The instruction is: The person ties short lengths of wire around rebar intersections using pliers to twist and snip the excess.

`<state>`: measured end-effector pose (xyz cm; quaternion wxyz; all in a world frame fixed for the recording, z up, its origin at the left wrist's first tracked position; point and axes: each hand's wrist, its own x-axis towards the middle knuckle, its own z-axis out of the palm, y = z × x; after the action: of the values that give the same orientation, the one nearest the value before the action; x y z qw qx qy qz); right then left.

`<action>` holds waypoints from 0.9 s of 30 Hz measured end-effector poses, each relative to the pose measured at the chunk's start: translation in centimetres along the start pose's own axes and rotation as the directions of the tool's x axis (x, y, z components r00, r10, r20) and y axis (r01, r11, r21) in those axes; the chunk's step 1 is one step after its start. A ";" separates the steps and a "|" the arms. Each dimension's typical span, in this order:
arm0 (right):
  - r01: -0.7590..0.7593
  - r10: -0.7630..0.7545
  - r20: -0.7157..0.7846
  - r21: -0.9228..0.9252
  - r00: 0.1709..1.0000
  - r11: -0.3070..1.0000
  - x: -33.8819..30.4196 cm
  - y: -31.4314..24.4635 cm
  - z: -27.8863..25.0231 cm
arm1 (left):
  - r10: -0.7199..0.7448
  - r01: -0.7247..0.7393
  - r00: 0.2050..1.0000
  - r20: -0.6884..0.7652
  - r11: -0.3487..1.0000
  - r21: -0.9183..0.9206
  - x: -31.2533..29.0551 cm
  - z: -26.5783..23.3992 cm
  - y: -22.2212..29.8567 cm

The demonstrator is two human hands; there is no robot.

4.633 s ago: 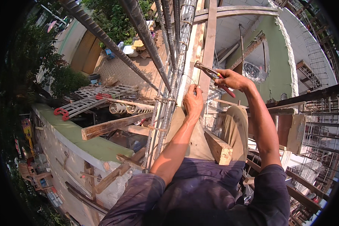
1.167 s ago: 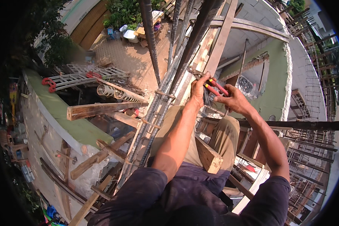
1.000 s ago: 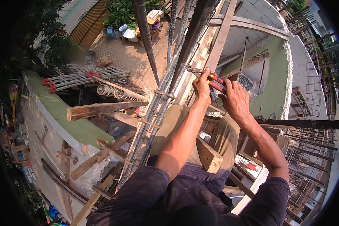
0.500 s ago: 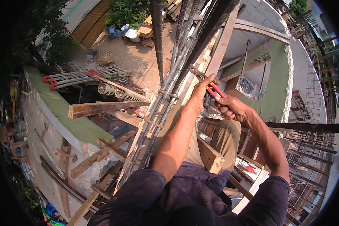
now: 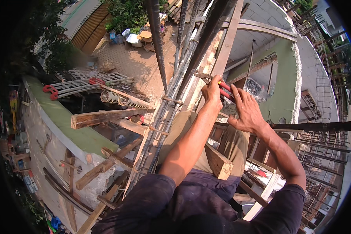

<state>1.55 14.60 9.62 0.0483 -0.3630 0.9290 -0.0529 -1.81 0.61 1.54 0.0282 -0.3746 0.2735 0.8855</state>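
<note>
Above my knees, my left hand (image 5: 212,93) is closed around a pair of red-handled pincers (image 5: 226,91), near their metal head. The jaws (image 5: 201,75) point up and left, close to a dark upright bar. My right hand (image 5: 246,110) lies beside the handle ends. Its fingers stretch up against them, while the thumb stands apart below. Left of my knees runs a cage of steel rebar (image 5: 154,132), tied with bent stirrups (image 5: 171,100). Whether the jaws grip anything is too small to tell.
Tall rebars (image 5: 156,43) rise just ahead. A timber beam (image 5: 109,117) juts out at left, and a squared timber end (image 5: 224,170) sits between my legs. A ladder (image 5: 89,82) lies lower down at left. A dark horizontal bar (image 5: 316,127) crosses at right, above scaffolding.
My right hand has loosened from a closed grip on the handles; its fingers now extend and the thumb is apart. The pincers and my left hand have shifted slightly left in view.
</note>
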 end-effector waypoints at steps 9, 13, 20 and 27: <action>0.059 -0.054 0.034 -0.181 0.998 0.982 1.3 3.0 2.1 | -0.010 0.010 1.000 -0.011 1.000 0.006 1.3 0.0 -0.6; -0.105 0.101 -0.066 -0.059 0.993 0.993 2.2 4.0 4.8 | -0.051 0.049 0.996 0.066 0.998 0.040 0.6 -0.1 0.0; -0.490 0.215 0.447 0.703 0.868 0.515 2.9 2.8 4.8 | -0.130 0.123 0.964 0.231 0.991 0.044 2.8 -4.3 -0.4; -0.796 -0.031 0.801 0.589 0.598 -0.141 2.7 3.6 5.4 | -0.189 0.150 0.963 0.191 0.968 0.201 1.8 -4.7 0.0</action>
<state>-2.11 15.06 3.65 0.5746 0.1120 0.6083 -0.5360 -0.09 -2.03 -2.37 0.1676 -0.2975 0.3166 0.8850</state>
